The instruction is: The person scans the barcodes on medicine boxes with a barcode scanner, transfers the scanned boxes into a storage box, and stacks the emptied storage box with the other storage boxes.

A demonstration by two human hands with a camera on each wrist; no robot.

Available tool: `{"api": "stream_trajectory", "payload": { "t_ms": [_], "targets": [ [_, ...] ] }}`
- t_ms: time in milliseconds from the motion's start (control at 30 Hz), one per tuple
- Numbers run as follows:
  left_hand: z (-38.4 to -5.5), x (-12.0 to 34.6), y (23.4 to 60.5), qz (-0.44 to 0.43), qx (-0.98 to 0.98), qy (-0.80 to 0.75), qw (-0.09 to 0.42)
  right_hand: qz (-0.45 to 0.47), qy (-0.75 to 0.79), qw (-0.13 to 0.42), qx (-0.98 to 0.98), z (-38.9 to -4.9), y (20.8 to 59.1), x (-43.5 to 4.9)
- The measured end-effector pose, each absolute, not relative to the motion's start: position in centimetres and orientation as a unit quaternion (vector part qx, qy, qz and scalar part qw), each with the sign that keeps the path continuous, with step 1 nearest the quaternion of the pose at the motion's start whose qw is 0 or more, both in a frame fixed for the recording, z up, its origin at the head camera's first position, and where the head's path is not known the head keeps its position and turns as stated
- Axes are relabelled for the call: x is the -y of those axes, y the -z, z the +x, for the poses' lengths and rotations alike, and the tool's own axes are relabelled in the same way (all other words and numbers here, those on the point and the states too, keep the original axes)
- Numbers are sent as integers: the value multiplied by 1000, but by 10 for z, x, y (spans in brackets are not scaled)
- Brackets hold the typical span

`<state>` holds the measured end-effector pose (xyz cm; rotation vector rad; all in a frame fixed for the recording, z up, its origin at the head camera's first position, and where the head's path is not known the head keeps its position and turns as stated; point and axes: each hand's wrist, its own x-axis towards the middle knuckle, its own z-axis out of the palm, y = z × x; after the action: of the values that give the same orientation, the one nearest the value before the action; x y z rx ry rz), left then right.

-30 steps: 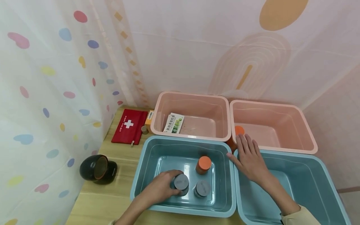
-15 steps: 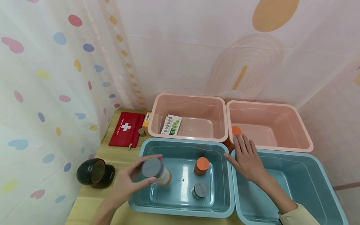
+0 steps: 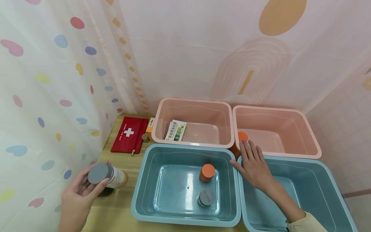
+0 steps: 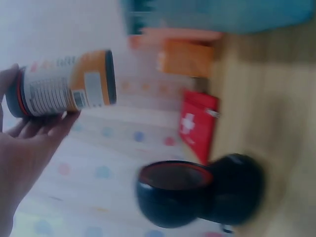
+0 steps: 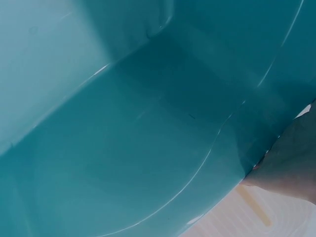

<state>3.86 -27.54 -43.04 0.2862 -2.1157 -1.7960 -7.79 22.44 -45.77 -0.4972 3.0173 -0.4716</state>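
Observation:
My left hand (image 3: 78, 195) grips a medicine bottle (image 3: 117, 178) with a grey lid and a white and orange label. It is held tilted in the air, left of the left blue bin (image 3: 185, 222). In the left wrist view the bottle (image 4: 54, 89) shows its barcode. Beneath it in the head view, mostly hidden, is a black rounded device (image 4: 173, 197) with a round opening. My right hand (image 3: 255, 170) lies with straight fingers over the rim of the right blue bin (image 3: 333, 190). Its fingertips are near an orange-capped bottle (image 3: 242, 136) at the bins' meeting corner.
In the left blue bin stand an orange bottle (image 3: 207, 173) and a grey-lidded bottle (image 3: 206, 197). The back left pink bin (image 3: 192, 100) holds white medicine boxes (image 3: 175, 130). Another pink bin (image 3: 278, 109) is beside it. A red first aid pouch (image 3: 128, 133) lies on the table (image 3: 116, 212).
My left hand has lifted the grey-lidded bottle out of the left blue bin and carried it left, over the black device. The right hand has stayed put.

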Motion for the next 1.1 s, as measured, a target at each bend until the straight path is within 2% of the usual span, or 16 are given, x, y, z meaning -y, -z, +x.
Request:
{"api": "stream_trajectory", "payload": {
  "t_ms": [133,233,833,967,1100],
  "targets": [
    [32,267,456,254,784,551,127,-161,153,21,-975,-77,458,-225],
    [26,260,468,290,783,541,100,-160,153,20,-975,-77,458,-225],
    [15,247,497,309,805,496,105,-159,155,13,-975,-75,460,-224],
    [12,248,496,277,821,491,89,-159,155,16,-975,-75,459,-224],
    [5,251,490,202,855,470,85,-160,154,16,-975,-75,459,-224]
  ]
}}
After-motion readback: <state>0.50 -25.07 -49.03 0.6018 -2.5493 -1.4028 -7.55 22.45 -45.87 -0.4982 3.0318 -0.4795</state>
